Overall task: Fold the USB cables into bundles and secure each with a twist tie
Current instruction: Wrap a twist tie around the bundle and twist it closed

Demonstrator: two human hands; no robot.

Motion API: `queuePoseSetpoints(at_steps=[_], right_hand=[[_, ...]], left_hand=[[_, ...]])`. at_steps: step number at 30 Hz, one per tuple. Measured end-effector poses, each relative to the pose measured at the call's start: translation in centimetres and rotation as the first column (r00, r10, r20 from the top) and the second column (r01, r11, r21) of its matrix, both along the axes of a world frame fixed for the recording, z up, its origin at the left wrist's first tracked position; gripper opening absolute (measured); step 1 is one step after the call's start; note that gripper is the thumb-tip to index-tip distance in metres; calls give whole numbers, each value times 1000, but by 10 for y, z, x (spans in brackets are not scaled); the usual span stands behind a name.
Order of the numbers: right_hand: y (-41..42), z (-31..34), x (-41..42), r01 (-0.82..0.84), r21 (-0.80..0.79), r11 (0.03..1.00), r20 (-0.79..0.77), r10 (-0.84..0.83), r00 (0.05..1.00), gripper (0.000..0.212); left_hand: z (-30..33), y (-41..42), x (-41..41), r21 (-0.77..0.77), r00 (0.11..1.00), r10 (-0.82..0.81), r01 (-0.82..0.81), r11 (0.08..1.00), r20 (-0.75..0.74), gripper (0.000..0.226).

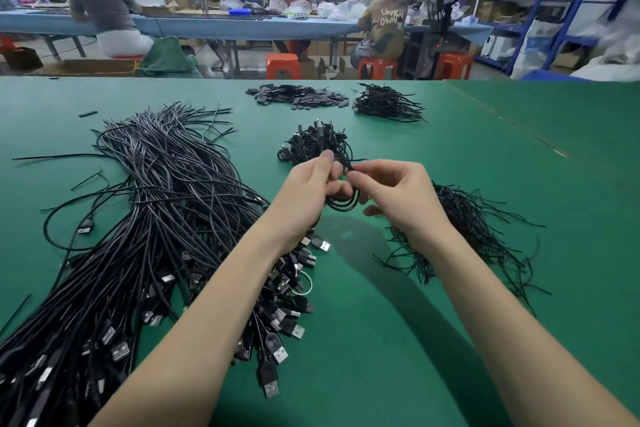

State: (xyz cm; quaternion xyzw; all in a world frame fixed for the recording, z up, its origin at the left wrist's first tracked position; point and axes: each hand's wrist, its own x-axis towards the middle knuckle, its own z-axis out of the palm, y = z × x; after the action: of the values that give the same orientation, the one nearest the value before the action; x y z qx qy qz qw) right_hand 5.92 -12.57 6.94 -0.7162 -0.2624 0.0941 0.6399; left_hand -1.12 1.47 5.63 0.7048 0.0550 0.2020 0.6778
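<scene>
Upright cable coil [343, 199] between hands

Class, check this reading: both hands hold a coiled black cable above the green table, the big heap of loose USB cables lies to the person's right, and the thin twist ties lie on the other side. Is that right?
Not quite. The head view shows the heap of loose USB cables on the person's left and the twist ties on the right. The rest holds: left hand and right hand hold a coiled cable above the green table.

Loose cables [145, 218] lie left of the hands [346, 191], twist ties [471, 232] right, finished bundles [311, 144] behind.
</scene>
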Motion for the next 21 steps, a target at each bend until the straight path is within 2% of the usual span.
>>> queuePoseSetpoints(at_steps=[3,6,10,12,17,19,21], right_hand=[[0,1,3,32,56,998,23,-33,999,12],[1,0,2,37,91,995,28,-39,999,12],[2,-2,2,48,112,993,43,-53,998,11],[1,-2,2,38,120,992,48,-44,998,10],[2,2,-2,37,120,992,83,-47,995,13],[3,4,-2,66,48,997,153,-73,985,13],[2,7,-5,11,-2,1000,184,-11,983,16]], left_hand=[[-6,2,-1,330,989,146,-140,934,8,37],[-9,-2,-2,461,982,189,-179,869,24,28],[-7,-11,-2,277,1000,3,-2,961,-5,27],[-7,-16,-3,218,997,-72,76,973,-26,29],[-11,-19,0,308,998,-58,67,949,-39,26],[-13,-18,3,276,995,-76,91,957,-67,25],[-14,-17,4,224,990,-106,124,967,-91,29]])
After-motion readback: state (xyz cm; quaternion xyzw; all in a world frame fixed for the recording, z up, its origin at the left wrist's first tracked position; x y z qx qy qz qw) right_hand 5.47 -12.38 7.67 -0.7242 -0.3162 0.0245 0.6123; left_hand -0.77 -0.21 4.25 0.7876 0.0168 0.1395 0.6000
